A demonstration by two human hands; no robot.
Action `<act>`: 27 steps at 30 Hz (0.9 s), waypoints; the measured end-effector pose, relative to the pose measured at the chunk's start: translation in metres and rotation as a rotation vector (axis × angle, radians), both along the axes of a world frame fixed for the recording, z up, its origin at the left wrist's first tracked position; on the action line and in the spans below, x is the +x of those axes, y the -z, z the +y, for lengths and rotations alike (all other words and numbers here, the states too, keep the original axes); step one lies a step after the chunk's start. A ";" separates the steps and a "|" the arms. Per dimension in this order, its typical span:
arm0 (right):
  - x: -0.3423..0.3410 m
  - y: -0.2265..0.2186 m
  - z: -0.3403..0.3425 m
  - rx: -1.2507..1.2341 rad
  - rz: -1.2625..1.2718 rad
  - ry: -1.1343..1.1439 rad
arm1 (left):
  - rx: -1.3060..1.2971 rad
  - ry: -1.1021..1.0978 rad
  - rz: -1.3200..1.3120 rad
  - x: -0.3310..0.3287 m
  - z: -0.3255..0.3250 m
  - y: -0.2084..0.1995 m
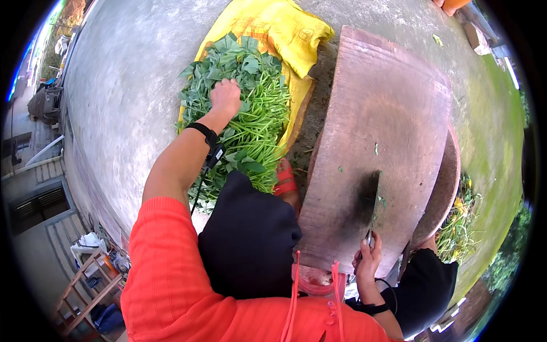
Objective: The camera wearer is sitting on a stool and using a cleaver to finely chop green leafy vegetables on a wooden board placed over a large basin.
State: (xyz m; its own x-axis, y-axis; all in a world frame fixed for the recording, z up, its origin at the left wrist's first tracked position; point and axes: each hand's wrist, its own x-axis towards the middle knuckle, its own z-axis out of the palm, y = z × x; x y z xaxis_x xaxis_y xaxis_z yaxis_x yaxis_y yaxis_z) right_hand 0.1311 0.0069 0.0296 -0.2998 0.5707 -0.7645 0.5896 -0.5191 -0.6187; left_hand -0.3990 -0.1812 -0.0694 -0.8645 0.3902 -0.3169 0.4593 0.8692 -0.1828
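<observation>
Head view: eleven o'clock, left fingers (229, 85) curl on greens (263, 108), hold unclear. Four o'clock, right fingers (376, 241) wrap a knife (375, 199).

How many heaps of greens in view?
2: a big heap on the yellow sack, at the left hand; a smaller heap right of the brown tub. Others may be hidden.

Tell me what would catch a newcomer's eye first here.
The big brown board right of centre stands out first, with the right hand holding a knife over its near end. Left of it, the left hand touches heaped greens on a yellow sack.
</observation>
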 end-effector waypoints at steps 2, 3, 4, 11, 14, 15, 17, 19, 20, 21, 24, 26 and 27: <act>-0.007 -0.005 0.003 -0.018 0.000 -0.002 | -0.179 0.207 0.003 -0.007 0.023 -0.020; -0.010 -0.006 0.004 -0.015 -0.017 -0.030 | -0.351 0.410 0.008 -0.012 0.031 -0.021; -0.013 -0.007 0.007 -0.008 -0.029 -0.054 | -0.355 0.416 0.010 -0.017 0.037 -0.016; -0.010 0.000 0.007 0.016 -0.006 -0.052 | -0.551 0.628 -0.070 -0.047 0.051 0.032; -0.013 0.003 0.007 0.049 0.010 -0.029 | -0.351 0.601 -0.198 -0.063 0.050 0.038; -0.011 0.003 0.007 0.035 0.006 -0.040 | -0.283 0.541 -0.255 -0.066 0.043 0.046; -0.007 0.009 0.006 0.052 0.018 -0.046 | -0.351 0.484 -0.310 -0.061 0.052 0.049; -0.013 0.006 0.006 0.035 0.014 -0.045 | -0.430 0.415 -0.357 -0.060 0.050 0.054; -0.013 0.007 0.006 0.042 0.018 -0.041 | -0.425 0.419 -0.351 -0.061 0.048 0.055; -0.013 0.008 0.005 0.021 0.018 -0.021 | -0.424 0.394 -0.376 -0.062 0.045 0.057; -0.011 0.010 0.003 0.013 0.012 0.003 | -0.469 0.392 -0.407 -0.048 0.058 0.052; -0.010 0.009 0.003 0.013 0.014 -0.009 | -0.519 0.650 -0.140 -0.045 0.052 0.057; -0.012 0.006 0.004 0.009 0.010 -0.010 | -0.557 0.833 0.022 -0.048 0.050 0.062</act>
